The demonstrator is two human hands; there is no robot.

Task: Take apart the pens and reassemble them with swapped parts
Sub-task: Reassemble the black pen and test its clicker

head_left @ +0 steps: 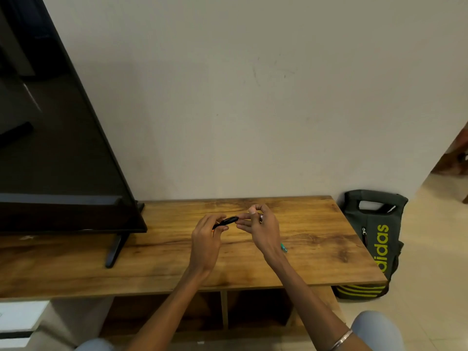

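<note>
- Left hand (206,239) closed round a black pen (226,221), held above the worktop (162,252); a bit of orange shows under its fingers, can't tell what part that is.
- Right hand (260,225) pinches the pen's far end with thumb and fingertips, other fingers loosely spread; whether it is pulling or twisting can't be told.
- Just behind the right wrist, on the worktop, a green pen piece (284,247) pokes out, mostly hidden by the forearm.
- Risk: if the end comes off with a jerk, a small inner part (spring, refill) could shoot out and roll off the worktop edge to the floor.
- Risk: the right forearm sits close over the green piece; dragging the wrist back could knock it toward the near edge.
- Risk: thin fingertip pinch on a smooth black end likely slips, so the pull may fail or the pen drops.
- Past the right hand, off the worktop end, a dark bag (374,239) stands on the floor; a loose part landing by it would be hard to spot.
- Past the left hand, a TV (63,148) on its stand; not in the way.
</note>
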